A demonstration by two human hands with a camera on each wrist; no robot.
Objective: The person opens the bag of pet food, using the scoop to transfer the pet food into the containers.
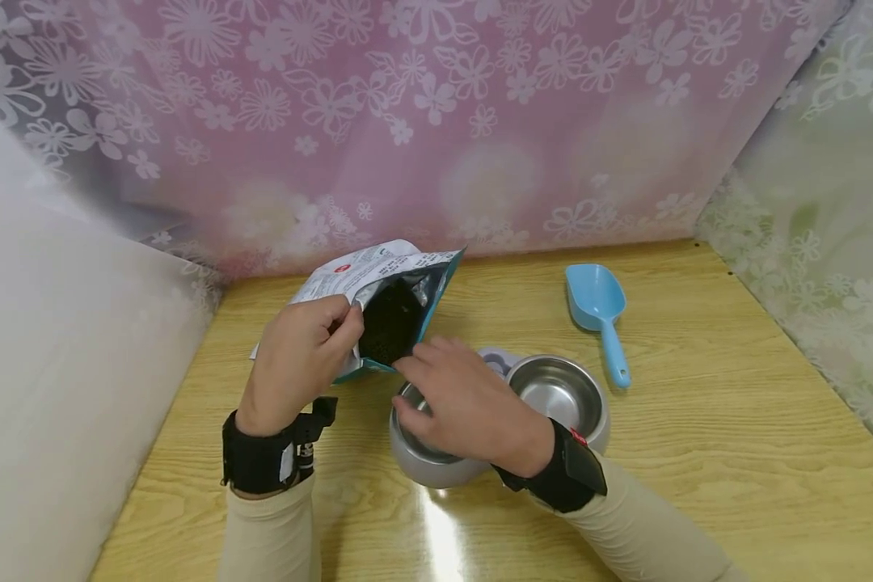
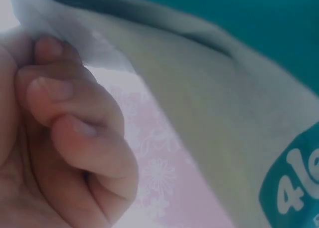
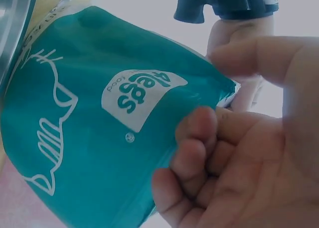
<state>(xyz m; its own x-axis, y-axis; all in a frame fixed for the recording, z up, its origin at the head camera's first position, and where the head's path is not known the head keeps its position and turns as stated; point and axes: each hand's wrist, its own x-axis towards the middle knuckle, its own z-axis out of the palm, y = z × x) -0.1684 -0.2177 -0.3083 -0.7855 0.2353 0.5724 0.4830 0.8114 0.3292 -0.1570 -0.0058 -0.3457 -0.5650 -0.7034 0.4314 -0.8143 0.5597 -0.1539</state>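
Observation:
A teal and white pet food bag [image 1: 378,267] leans on its side at the left, its mouth spread toward me, with dark kibble [image 1: 391,323] inside. My left hand [image 1: 301,347] pinches the upper left edge of the mouth between thumb and finger. Over the left bowl of a grey double pet bowl [image 1: 440,477], my right hand [image 1: 461,400] has its fingertips at the bag's lower right edge. In the right wrist view, the right hand's fingers [image 3: 187,158] are loosely bent beside the teal bag front [image 3: 75,123], thumb apart. The left wrist view shows bent fingers [image 2: 94,143] under the bag's edge.
The right steel bowl [image 1: 556,396] adjoins the one beneath my right hand. A light blue scoop [image 1: 598,303] lies on the wooden table [image 1: 698,404] at the right. Flowered pink cloth [image 1: 436,145] hangs behind, with pale walls at both sides.

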